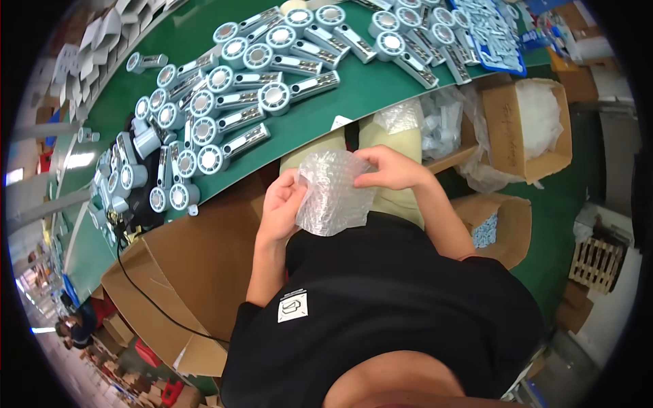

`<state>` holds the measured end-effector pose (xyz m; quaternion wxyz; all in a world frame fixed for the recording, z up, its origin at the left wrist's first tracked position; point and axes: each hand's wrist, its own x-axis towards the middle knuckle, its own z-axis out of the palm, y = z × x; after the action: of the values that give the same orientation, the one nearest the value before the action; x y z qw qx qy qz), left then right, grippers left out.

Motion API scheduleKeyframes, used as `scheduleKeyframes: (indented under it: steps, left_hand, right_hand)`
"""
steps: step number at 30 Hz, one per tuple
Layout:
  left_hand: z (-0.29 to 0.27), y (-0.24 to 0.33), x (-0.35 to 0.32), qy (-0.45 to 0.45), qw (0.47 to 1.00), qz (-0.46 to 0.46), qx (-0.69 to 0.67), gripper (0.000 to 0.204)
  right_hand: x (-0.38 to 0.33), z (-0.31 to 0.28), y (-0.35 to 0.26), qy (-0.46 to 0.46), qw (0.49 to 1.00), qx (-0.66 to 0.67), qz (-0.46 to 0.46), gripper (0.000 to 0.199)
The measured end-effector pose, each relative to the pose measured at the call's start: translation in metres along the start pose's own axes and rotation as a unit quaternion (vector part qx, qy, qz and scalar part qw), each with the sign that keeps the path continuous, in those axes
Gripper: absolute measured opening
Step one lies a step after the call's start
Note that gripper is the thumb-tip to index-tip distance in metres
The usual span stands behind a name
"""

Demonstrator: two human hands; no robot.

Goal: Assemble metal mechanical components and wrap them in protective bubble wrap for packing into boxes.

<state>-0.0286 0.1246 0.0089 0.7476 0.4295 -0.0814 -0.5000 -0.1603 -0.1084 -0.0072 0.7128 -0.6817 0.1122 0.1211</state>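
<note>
A clear bubble wrap bag (333, 197) is held up in front of me, above my lap. My left hand (280, 204) grips its left edge, with the thumb on the near face. At the bag's upper right, my right hand (391, 168) pinches the edge between thumb and fingers. Whether anything lies inside the bag I cannot make out. Beyond it, many light blue handheld devices with round grille heads (275, 98) lie in rows on the green table (326, 115).
An open cardboard box (183, 258) stands at my left, a black cable (146, 292) hanging across it. To the right are a carton with clear plastic lining (530, 129) and a carton of small blue parts (496, 231). A blue tray of parts (493, 34) sits at the far right.
</note>
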Motion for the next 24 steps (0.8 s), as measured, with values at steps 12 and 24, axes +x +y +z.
scheduleKeyframes:
  steps: [12,24]
  left_hand:
    - [-0.013,0.087,-0.055,0.121,0.937,0.239,0.226,0.017]
    - [0.074,-0.089,0.054,-0.089,0.822,0.032,0.561,0.014]
  right_hand:
    - [-0.018,-0.031,0.019,0.317,0.946,-0.036,-0.052,0.01]
    - [0.014,-0.117,0.029,0.618,0.637,-0.451,-0.093,0.038]
